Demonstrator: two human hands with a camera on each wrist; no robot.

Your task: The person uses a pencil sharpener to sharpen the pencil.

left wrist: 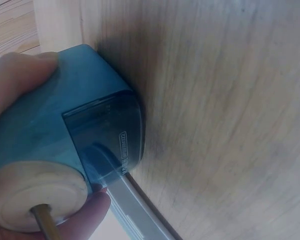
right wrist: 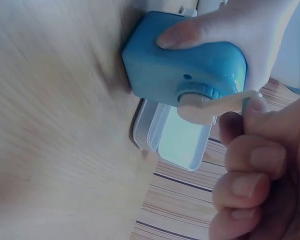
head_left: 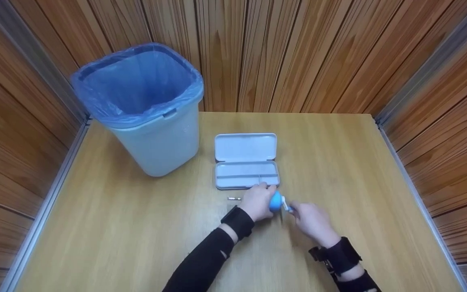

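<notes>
My left hand (head_left: 257, 201) grips a blue pencil sharpener (head_left: 275, 201) on the table, thumb on one side and fingers round the other. In the left wrist view, a pencil (left wrist: 47, 223) sticks out of the sharpener's round pale front, beside a dark see-through shavings drawer (left wrist: 110, 140). At the sharpener's back, my right hand (head_left: 313, 222) pinches the end of the white crank (right wrist: 222, 106) between thumb and forefinger. The other fingers (right wrist: 249, 187) of that hand are curled. Most of the pencil is hidden behind the left hand in the head view.
An open light-grey pencil case (head_left: 245, 147) lies just beyond the left hand, its lid folded back. A bin (head_left: 164, 150) with a blue liner (head_left: 136, 81) stands at the back left. Wood-patterned walls (head_left: 258, 56) enclose the table (head_left: 136, 227).
</notes>
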